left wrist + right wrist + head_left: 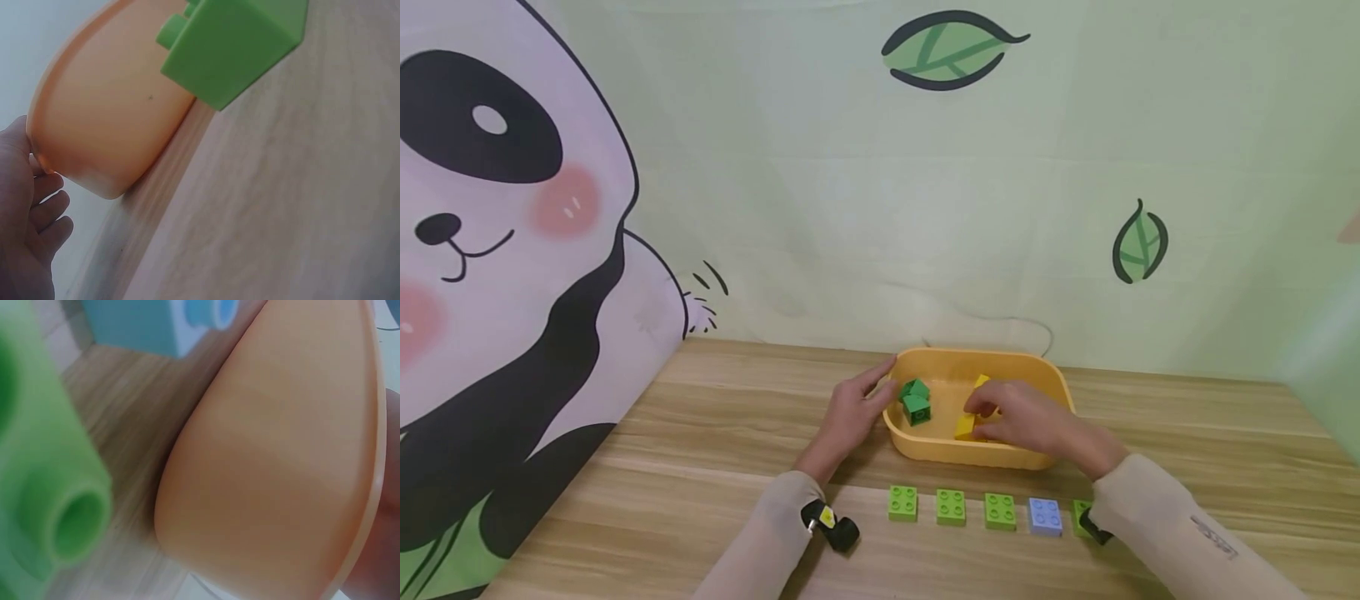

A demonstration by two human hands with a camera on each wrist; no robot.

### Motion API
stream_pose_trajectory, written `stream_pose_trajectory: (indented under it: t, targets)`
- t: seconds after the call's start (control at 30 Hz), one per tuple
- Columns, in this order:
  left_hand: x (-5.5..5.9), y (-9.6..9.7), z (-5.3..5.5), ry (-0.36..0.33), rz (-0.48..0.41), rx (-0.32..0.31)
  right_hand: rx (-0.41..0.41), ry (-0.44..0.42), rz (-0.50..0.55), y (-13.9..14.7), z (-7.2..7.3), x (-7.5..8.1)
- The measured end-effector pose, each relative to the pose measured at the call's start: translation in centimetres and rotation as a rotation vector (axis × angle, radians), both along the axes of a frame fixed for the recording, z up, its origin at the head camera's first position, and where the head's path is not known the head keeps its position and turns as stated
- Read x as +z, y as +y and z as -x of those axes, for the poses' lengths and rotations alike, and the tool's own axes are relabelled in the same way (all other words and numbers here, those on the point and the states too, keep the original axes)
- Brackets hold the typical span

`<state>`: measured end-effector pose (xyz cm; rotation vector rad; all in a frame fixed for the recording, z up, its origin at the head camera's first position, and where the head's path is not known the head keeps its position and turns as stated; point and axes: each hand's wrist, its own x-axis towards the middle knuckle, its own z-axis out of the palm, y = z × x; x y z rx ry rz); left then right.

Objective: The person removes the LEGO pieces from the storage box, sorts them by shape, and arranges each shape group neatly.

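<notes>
An oblong yellow-orange plastic bin (925, 451) stands on the table. My left hand (850, 412) is at its left end, its fingers touching the rim; in the left wrist view the fingers of that hand (28, 212) are loosely bent beside the bin's outer wall (106, 119). Reaching over the front right rim, my right hand (1018, 412) has thumb and fingers bent inside the bin, pinching a yellow toy brick (965, 427). Behind these fingers shows part of another yellow brick (982, 380). Two dark green bricks (916, 409) lie in the bin's left part.
In front of the bin runs a row of studded bricks: light green ones (902, 503) and a blue one (1045, 517). The right sleeve (1157, 517) partly covers the rightmost green brick (1080, 517). A cloth backdrop (820, 208) with a panda and leaves hangs behind the table.
</notes>
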<state>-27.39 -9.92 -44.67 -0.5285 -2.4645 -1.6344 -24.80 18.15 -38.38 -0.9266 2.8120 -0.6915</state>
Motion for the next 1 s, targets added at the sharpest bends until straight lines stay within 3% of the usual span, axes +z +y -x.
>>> stream_pose_trajectory:
  t: [0.23, 0.47, 1.0]
  targets:
    - [0.1, 0.1, 0.0, 0.012, 0.014, -0.001, 0.004, -0.004, -0.005, -0.1, 0.4, -0.1]
    - [-0.1, 0.1, 0.1, 0.015, 0.01, -0.007, -0.053, -0.016, 0.035, 0.2, 0.1, 0.3]
    - [-0.2, 0.1, 0.2, 0.015, 0.002, 0.0, -0.034, 0.1, 0.105, 1.4, -1.8, 2.0]
